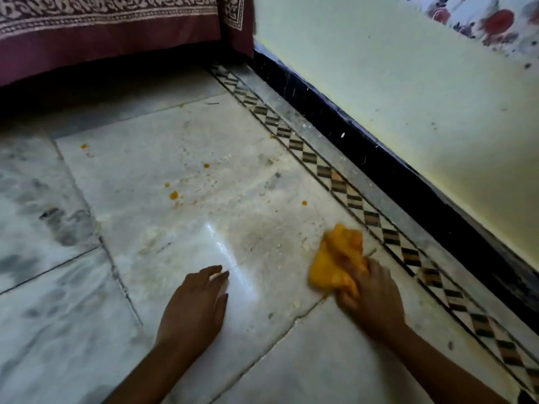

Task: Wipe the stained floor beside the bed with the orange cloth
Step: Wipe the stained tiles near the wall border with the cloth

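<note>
My right hand (372, 293) grips a bunched orange cloth (335, 258) and presses it on the white marble floor (204, 228) near the patterned border strip. My left hand (195, 304) rests flat on the floor, fingers spread, holding nothing. Small orange stain spots (174, 195) dot the tile farther ahead, between my hands and the bed. A grey smeared patch (262, 228) lies just left of the cloth. The bed (102, 33), draped in a maroon patterned cover, stands at the top left.
A diamond-patterned floor border (338, 185) runs diagonally along a black skirting (393, 182) under a pale wall (408, 91). A floral fabric (490, 21) hangs at the top right. Dark space shows under the bed. Grey-veined tiles lie to the left.
</note>
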Tool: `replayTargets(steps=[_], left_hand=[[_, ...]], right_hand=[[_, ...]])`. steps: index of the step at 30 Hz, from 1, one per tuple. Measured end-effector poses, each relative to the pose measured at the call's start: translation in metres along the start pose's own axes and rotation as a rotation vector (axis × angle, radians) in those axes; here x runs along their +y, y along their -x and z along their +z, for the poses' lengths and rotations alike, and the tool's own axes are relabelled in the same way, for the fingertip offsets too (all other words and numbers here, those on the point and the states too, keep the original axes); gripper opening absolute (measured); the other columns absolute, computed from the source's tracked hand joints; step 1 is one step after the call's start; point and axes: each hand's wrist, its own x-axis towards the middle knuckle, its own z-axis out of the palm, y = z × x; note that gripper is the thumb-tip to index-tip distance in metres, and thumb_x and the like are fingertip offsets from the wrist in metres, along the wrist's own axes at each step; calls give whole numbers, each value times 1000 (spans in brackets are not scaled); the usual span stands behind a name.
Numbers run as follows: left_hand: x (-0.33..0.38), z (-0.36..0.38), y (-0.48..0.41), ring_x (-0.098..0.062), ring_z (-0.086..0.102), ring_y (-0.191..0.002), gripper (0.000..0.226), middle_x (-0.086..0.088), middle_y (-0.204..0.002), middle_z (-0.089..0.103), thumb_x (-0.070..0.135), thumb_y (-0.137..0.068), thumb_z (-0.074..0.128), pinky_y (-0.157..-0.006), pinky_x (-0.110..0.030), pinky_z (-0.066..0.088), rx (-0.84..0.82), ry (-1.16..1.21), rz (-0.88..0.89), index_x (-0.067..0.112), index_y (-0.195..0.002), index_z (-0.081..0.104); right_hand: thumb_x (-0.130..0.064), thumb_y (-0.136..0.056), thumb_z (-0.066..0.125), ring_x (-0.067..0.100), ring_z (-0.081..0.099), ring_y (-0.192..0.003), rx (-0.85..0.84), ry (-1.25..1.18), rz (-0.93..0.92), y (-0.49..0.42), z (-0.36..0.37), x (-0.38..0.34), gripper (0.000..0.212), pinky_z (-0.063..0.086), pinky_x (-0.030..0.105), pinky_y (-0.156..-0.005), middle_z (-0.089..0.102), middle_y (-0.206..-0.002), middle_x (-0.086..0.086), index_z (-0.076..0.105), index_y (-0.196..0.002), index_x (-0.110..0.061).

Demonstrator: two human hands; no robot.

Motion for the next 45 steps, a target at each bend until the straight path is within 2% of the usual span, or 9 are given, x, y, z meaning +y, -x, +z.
replayTargets(steps=[3,10,14,18,22,26,34,40,45], left_hand=[[13,23,-6,-37,61,-97,36,-16,-112,65,14,-79,52,-77,-42,53,127,68,-132,1,-110,66],[33,36,-43,-30,48,-103,45,-20,-112,64,16,-82,34,-83,-43,51,171,62,-205,-3,-109,65],[35,41,-48,-29,43,-105,40,-21,-116,62,9,-79,43,-86,-44,49,202,50,-220,-4,-110,63],[40,46,-43,-34,47,-111,41,-21,-121,59,7,-78,48,-92,-43,44,227,69,-243,-4,-116,61],[36,47,-42,-40,52,-110,42,-22,-122,58,13,-82,43,-93,-45,43,229,87,-268,-2,-117,61],[32,47,-44,-34,47,-108,50,-21,-121,58,20,-82,32,-88,-47,47,228,48,-194,-2,-116,61],[37,51,-50,-32,46,-109,51,-20,-122,59,20,-81,31,-89,-48,46,255,58,-197,-2,-115,62],[40,46,-70,-41,52,-110,48,-23,-123,57,8,-80,42,-94,-46,42,274,129,-283,-5,-125,52],[25,40,-65,-40,54,-106,51,-22,-120,59,2,-76,45,-91,-44,44,292,135,-271,-4,-126,50]], right_hand=[[-53,-77,50,40,42,-111,-33,-46,232,-74,9,-46,62,41,46,-87,35,-139,18,43,-134,-31],[-52,-59,63,31,57,-88,-52,-270,-396,27,10,-33,67,47,35,-74,52,-123,8,50,-124,-41],[-55,-67,54,37,55,-91,86,-111,22,-12,9,40,63,47,37,-68,46,-122,15,46,-126,-34],[-49,-75,61,37,43,-112,116,-152,292,-109,25,-23,56,44,43,-87,41,-133,16,52,-126,-28],[-52,-70,56,28,46,-99,25,-225,-26,-95,26,-80,56,43,36,-79,44,-126,8,51,-124,-37],[-53,-62,60,27,55,-82,8,-250,-369,-7,11,-1,59,47,32,-65,51,-120,7,54,-119,-38],[-53,-75,57,40,39,-120,98,-95,293,-132,20,19,60,40,47,-91,36,-139,17,49,-130,-30],[-48,-69,61,24,47,-95,-22,-257,-208,-83,21,-74,54,48,38,-75,49,-123,8,54,-121,-35],[-53,-67,59,33,58,-88,-13,-176,-486,-7,3,58,60,48,34,-70,50,-121,14,50,-124,-35]])
